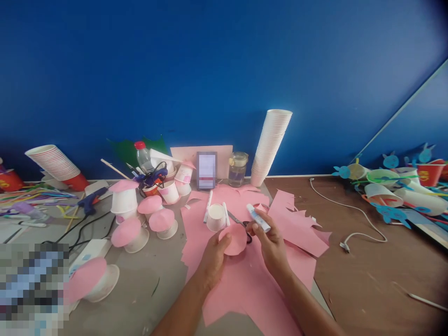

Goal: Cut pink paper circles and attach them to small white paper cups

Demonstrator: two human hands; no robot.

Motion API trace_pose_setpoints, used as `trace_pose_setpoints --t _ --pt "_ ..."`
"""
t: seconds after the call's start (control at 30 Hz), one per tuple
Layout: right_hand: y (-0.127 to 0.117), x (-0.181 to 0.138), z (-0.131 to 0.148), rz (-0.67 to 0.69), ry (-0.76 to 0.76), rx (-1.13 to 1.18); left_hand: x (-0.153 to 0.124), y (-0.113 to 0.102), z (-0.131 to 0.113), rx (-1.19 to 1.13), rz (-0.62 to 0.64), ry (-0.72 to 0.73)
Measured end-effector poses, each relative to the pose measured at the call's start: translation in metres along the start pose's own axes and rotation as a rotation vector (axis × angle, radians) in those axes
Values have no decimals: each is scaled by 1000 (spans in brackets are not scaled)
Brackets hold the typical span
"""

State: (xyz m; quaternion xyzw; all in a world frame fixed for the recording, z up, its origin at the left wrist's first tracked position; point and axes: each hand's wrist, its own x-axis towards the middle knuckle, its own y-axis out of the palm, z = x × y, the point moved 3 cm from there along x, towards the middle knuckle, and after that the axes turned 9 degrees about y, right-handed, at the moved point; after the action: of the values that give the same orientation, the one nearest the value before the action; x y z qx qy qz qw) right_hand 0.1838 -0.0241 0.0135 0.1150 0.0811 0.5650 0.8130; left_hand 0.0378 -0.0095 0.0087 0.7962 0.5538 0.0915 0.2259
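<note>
My left hand (214, 259) grips a pink paper circle (234, 241) by its left edge, thumb on top. In my right hand (273, 240) is a white glue stick (258, 217), tilted, just right of the circle and apart from it. A pair of scissors (238, 218) with dark handles lies behind the circle, its handles partly hidden. Just beyond stands a white paper cup (216, 216), with white markers beside it. Both hands are above large cut sheets of pink paper (252, 275).
Paper cups topped with pink circles (163, 220) stand left. A tall leaning cup stack (272, 144), a glass jar (238, 169) and a phone (206, 170) are at the back. A glue gun (91, 200) lies far left; a white cable (350, 205) crosses the brown tabletop right.
</note>
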Motion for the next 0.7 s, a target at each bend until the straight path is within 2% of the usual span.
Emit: trace_pose_setpoints --t 0.1,0.3,0.47,0.6,0.63,0.7 --pt "1 -3 1 -11 -50 -159 -2 4 -4 2 24 0" --pt "0 -2 -8 5 -56 -278 -1 4 -2 47 83 -9" --pt "-8 3 -9 -69 -84 -306 0 5 -3 114 121 29" --pt "-19 11 -3 -157 -94 -262 -4 10 -7 142 255 42" --pt "-21 13 -1 -188 -102 -247 -4 9 -7 150 259 45" --pt "-26 15 2 -267 -131 -229 -1 5 -6 184 190 62"
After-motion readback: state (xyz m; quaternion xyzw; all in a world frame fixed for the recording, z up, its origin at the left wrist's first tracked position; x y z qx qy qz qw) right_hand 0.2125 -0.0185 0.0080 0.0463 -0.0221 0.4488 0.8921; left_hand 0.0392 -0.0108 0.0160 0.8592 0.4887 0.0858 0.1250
